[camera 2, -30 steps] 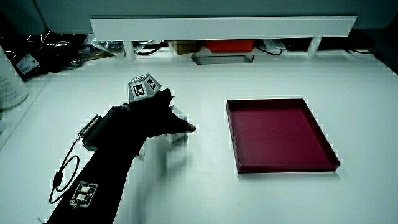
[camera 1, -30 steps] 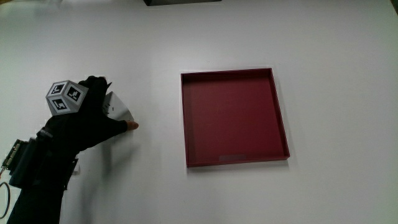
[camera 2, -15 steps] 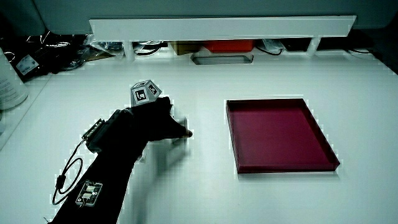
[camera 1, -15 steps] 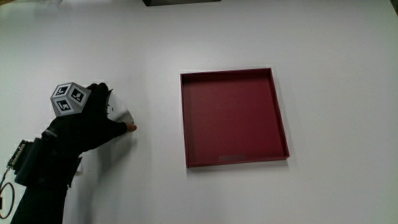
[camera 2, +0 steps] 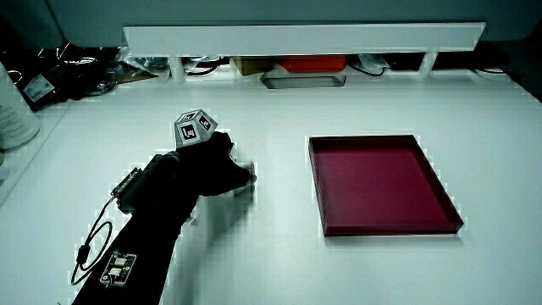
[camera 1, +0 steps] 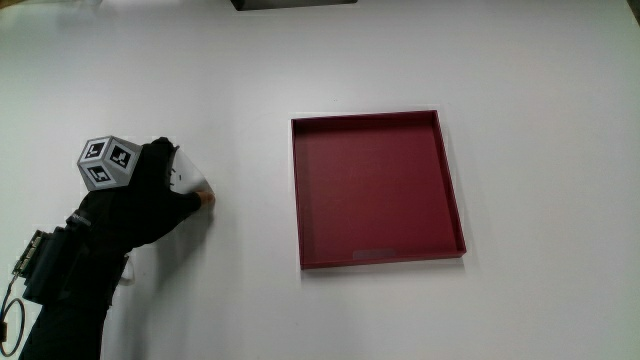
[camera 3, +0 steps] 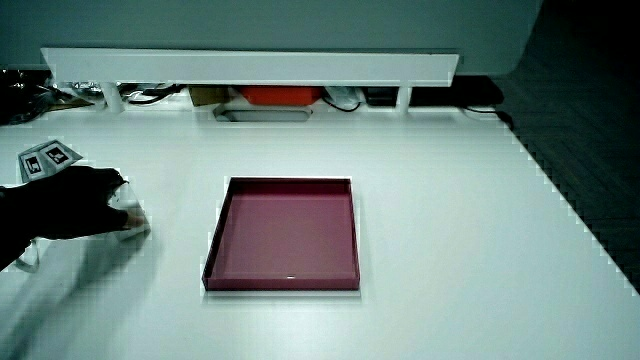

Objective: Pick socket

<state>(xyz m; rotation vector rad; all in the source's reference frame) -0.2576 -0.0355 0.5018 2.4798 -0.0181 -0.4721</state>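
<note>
The socket (camera 1: 187, 176) is a small white block, mostly covered by the gloved hand (camera 1: 150, 195), whose fingers are curled around it. A bare fingertip shows at the socket's edge nearest the tray. In both side views the hand (camera 2: 207, 165) (camera 3: 80, 205) closes over the white socket (camera 2: 244, 169) (camera 3: 131, 216), close to the white table. The patterned cube (camera 1: 108, 163) sits on the back of the hand.
A dark red square tray (camera 1: 450, 195) with nothing in it lies on the table beside the hand, also seen in both side views as the tray (camera 2: 449, 207) (camera 3: 215, 240). A low white partition (camera 2: 305, 36) runs along the table's edge farthest from the person, with clutter under it.
The hand with the socket has drawn slightly away from the tray, and its fingers cover more of the socket. The tray has not moved.
</note>
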